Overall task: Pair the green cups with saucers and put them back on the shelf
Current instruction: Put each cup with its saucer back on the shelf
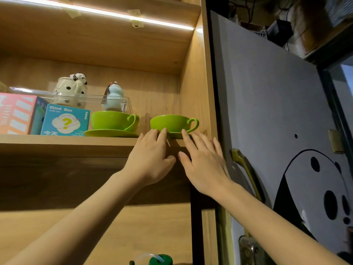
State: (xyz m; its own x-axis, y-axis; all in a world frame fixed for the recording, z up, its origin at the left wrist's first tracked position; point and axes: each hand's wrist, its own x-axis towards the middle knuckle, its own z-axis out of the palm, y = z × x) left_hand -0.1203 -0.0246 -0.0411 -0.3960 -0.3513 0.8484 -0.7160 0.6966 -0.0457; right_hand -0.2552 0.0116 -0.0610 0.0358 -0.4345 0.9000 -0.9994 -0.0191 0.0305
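Green cups: 2 on the wooden shelf (66, 143), each sitting on a green saucer, handles pointing right.

Left to right on that shelf:
- pink box (16, 113) at the far left, cut off by the frame edge
- teal box (65, 120) printed "Blind Box" with a yellow question mark, just beside the pink one
- clear tray (91, 96) behind the boxes, holding a spotted white ceramic pot (69, 90) with a panda figure on top and a pale blue gourd figurine (113, 97)
- left cup (110, 120) upright on the left saucer (109, 133), saucer rim close to the teal box
- right cup (170, 123) upright on the right saucer (174, 135), near the shelf's right wall; most of that saucer is hidden by fingers

Left hand (150, 159) is raised to the shelf front, fingers spread and extended, fingertips at the right saucer's left front edge and the base of the right cup. Not clamped on anything.
Right hand (202, 163) is flat and spread, index fingertip at the saucer's right front edge, remaining fingers over the shelf lip. Also gripping nothing.
Thumbs of both hands hang near each other below the shelf edge, apart.

LED strip (114, 14) glows under the board above.
Right of the cabinet: grey door (267, 92) with a black-and-white panda graphic and a brass handle (246, 169).
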